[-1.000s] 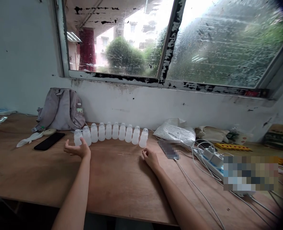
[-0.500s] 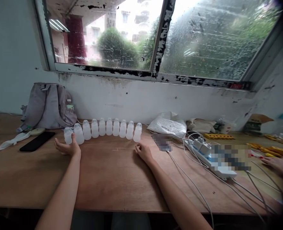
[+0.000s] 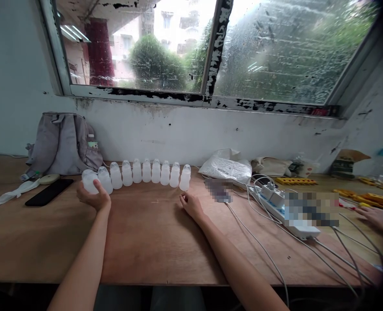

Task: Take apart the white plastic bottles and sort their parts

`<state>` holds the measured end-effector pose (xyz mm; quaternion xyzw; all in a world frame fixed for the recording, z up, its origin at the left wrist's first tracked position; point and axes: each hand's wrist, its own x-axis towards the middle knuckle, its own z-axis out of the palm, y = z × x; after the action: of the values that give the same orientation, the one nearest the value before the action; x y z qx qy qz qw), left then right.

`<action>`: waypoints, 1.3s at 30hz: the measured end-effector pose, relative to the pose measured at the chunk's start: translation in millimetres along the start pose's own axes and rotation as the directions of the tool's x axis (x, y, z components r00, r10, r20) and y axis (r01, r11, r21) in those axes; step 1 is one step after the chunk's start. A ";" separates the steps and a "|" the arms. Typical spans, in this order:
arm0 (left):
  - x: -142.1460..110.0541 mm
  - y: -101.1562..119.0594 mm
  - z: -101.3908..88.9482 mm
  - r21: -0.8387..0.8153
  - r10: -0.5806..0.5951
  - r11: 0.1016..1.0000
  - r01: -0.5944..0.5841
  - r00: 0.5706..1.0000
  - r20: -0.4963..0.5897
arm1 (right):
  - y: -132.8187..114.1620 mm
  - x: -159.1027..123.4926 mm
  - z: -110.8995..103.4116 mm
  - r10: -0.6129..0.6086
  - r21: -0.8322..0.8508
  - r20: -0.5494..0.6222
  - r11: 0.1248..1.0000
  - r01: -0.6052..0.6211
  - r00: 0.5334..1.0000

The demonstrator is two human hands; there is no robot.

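A curved row of several frosted white bottles [image 3: 146, 171] with clear domed caps, like baby bottles, stands on the wooden table [image 3: 139, 242]. At the row's left end, my left hand [image 3: 96, 196] is closed around the leftmost bottle [image 3: 89, 180], which leans slightly; the thumb lies across its near side and part of it is hidden behind the hand. My right hand [image 3: 191, 206] rests on the table just in front of the rightmost bottle [image 3: 185, 178], apart from it. Its fingers are curled in, with nothing visible in them.
Left of the row lie a black phone [image 3: 49, 192] and a grey backpack [image 3: 60, 142]. A bubble-wrap bag [image 3: 225, 166], a white power strip [image 3: 303, 231] and loose cables are on the right. Another person's hand [image 3: 378, 220] is at the far right, near yellow parts [image 3: 376, 199].
My left hand has gone from open beside the leftmost bottle to closed around it, and that bottle now tilts. My right hand has stayed in place. The view has shifted slightly.
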<state>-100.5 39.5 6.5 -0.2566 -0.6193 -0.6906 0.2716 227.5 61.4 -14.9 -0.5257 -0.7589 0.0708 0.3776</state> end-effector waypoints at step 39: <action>-97.1 93.0 -17.8 -0.579 0.669 0.632 -0.514 -0.015 0.743 | -39.9 -12.9 -1.9 -0.249 -0.177 -0.016 0.954 0.242 0.968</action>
<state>33.6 19.4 4.2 -0.8554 -0.4329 -0.2621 0.1099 201.2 32.5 0.2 -0.4594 -0.8143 -0.0529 0.3508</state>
